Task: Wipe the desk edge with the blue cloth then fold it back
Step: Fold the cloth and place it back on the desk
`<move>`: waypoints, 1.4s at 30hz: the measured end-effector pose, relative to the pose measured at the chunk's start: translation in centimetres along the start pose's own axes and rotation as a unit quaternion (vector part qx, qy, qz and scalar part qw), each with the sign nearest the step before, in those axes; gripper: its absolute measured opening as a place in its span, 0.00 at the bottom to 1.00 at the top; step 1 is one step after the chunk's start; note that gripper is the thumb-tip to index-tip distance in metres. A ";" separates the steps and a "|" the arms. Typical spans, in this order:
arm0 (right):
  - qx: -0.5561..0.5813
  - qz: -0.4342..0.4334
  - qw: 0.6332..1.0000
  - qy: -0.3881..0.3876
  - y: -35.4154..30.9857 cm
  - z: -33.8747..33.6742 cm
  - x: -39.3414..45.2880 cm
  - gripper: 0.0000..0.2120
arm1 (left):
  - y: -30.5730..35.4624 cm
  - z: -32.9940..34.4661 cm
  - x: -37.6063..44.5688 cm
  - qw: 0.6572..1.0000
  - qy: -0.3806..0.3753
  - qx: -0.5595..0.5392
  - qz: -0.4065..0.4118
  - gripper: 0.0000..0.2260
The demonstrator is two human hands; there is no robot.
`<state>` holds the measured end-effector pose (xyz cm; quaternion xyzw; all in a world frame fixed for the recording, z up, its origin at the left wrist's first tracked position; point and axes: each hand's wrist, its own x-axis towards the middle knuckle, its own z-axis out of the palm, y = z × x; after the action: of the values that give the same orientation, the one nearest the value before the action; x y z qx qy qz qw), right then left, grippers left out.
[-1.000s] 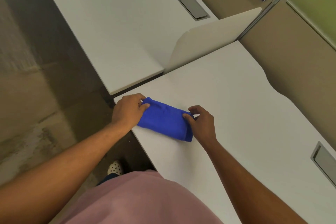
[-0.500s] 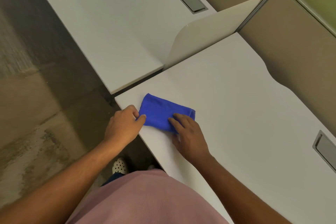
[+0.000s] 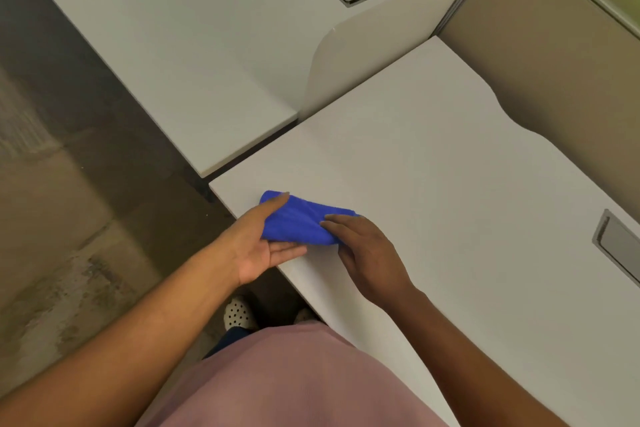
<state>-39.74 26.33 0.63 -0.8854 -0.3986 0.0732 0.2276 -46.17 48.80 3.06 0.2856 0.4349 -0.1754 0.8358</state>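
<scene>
A folded blue cloth (image 3: 298,218) lies at the near-left edge of the white desk (image 3: 450,218), close to its corner. My left hand (image 3: 256,246) is turned palm up at the desk edge, cupping the cloth's left side, with its fingers under the cloth and thumb over the far corner. My right hand (image 3: 363,250) rests palm down on the cloth's right end, fingers pressing it.
A second white desk (image 3: 194,55) stands to the left beyond a cream divider panel (image 3: 381,35). A grey cable hatch (image 3: 616,246) is set in the desk at right. Beige partition walls rise behind. Bare floor (image 3: 69,218) and my shoes lie below the desk edge.
The cloth has been folded shorter and slid toward the desk edge. My left hand turned palm up under it. My right hand shifted onto its right end.
</scene>
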 end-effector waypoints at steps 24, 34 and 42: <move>0.738 0.394 0.403 0.370 12.2 -13.1 -18.7 0.22 | -12.0 25.5 2.3 0.912 -0.198 0.350 0.075 0.15; 0.643 0.440 0.487 0.396 23.2 -16.7 -22.1 0.21 | -15.2 35.0 11.0 0.860 -0.129 0.469 0.158 0.13; 0.551 0.472 0.528 0.442 32.7 -19.3 -20.9 0.18 | -16.0 44.7 18.7 0.810 -0.094 0.521 0.251 0.15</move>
<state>-25.76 -14.65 1.55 -0.5627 0.3480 -0.0257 0.7494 -16.33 7.35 2.92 0.7597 0.1109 -0.1863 0.6131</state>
